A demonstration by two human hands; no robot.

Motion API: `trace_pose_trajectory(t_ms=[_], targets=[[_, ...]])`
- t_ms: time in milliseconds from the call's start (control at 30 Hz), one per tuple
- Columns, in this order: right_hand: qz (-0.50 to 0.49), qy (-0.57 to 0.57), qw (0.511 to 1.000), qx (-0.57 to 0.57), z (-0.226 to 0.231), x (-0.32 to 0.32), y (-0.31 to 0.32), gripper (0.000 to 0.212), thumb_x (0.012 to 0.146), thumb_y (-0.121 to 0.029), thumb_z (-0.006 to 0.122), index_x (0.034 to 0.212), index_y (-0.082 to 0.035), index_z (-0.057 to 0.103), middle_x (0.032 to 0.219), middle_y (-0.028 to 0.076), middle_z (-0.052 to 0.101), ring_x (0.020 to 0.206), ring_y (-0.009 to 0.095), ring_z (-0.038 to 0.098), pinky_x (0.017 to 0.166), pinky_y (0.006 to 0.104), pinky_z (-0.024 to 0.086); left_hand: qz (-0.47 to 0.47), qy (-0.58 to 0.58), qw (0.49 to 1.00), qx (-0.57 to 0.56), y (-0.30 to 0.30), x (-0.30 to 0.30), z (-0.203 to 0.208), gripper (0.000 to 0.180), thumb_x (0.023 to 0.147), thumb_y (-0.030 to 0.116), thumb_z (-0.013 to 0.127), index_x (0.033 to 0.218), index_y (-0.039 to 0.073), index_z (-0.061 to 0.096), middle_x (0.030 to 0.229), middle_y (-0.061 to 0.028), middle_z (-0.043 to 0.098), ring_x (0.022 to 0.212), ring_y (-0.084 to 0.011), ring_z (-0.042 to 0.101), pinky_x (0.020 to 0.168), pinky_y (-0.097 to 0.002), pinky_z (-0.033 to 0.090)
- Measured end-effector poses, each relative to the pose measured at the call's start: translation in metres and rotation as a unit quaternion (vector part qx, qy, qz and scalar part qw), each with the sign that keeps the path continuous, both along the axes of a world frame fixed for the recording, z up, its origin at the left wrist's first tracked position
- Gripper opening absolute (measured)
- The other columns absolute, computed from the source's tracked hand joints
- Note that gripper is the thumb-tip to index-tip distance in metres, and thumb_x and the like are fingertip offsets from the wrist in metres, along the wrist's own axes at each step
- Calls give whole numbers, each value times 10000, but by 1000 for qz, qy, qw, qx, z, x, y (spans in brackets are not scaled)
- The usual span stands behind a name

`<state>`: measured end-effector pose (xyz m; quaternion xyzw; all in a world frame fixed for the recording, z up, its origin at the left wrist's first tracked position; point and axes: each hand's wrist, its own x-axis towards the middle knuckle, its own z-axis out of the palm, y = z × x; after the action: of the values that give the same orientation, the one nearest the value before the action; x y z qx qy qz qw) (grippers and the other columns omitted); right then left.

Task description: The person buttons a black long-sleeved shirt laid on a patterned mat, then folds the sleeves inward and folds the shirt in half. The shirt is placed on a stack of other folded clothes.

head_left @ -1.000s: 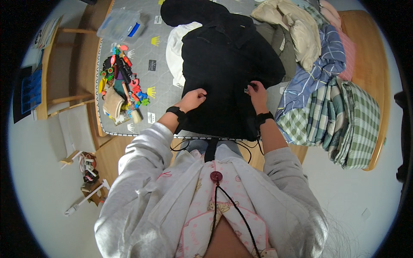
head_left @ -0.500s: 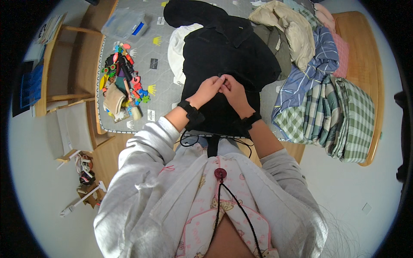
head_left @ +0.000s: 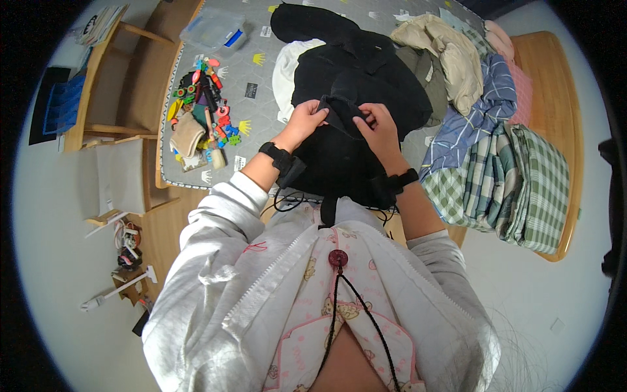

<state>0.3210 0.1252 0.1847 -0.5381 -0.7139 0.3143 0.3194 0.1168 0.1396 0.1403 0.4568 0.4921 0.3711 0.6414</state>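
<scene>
A black garment (head_left: 366, 65) is spread over the bed in front of me, one sleeve-like part stretching to the far left. My left hand (head_left: 305, 123) pinches the left side of a black cuff-like opening (head_left: 341, 116) on it, thumb on top. My right hand (head_left: 379, 128) grips the opposite edge, fingers bent around the cloth. Between my hands the opening is stretched wide, its dark inside showing. A white cloth (head_left: 285, 81) sticks out from under the garment on the left. Both wrists wear black straps.
On the grey patterned mattress (head_left: 261, 117), colourful small toys (head_left: 212, 111) lie left, near a clear plastic box (head_left: 212, 32). At right are a beige garment (head_left: 450, 52), blue checked cloth (head_left: 467, 124) and folded green checked bedding (head_left: 535, 176). A chair (head_left: 117, 176) stands at left.
My hands, close together before, have moved apart and pulled the black opening wide between them. The whole view has shifted slightly, so the bed appears further right.
</scene>
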Motion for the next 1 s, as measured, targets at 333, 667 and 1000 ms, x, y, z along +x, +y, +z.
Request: trace_pose_trajectory(t_ms=[333, 667, 1000], targets=[[-3, 64, 973, -222, -41, 13, 26, 204, 753, -150, 675, 850, 0, 577, 779, 76, 575, 719, 150, 538, 646, 273, 436, -38, 121, 990, 56, -1, -27, 17, 118, 852, 114, 570, 865, -2, 591, 715, 13, 583, 622, -61, 542, 588, -215, 446], [21, 373, 868, -327, -13, 10, 25, 181, 908, -175, 492, 976, -34, 585, 926, 32, 626, 831, 105, 595, 765, 224, 467, 68, 135, 984, 99, 4, -34, 34, 205, 829, 93, 610, 1006, -10, 596, 750, 17, 597, 663, -49, 526, 606, -204, 427], [27, 469, 821, -325, 2, 6, 20, 213, 923, -170, 452, 1033, -21, 558, 994, 69, 617, 903, 146, 592, 816, 266, 460, 55, 35, 994, 93, -3, -28, 49, 188, 884, 89, 529, 1034, -19, 563, 829, -1, 608, 736, -58, 550, 671, -205, 447]])
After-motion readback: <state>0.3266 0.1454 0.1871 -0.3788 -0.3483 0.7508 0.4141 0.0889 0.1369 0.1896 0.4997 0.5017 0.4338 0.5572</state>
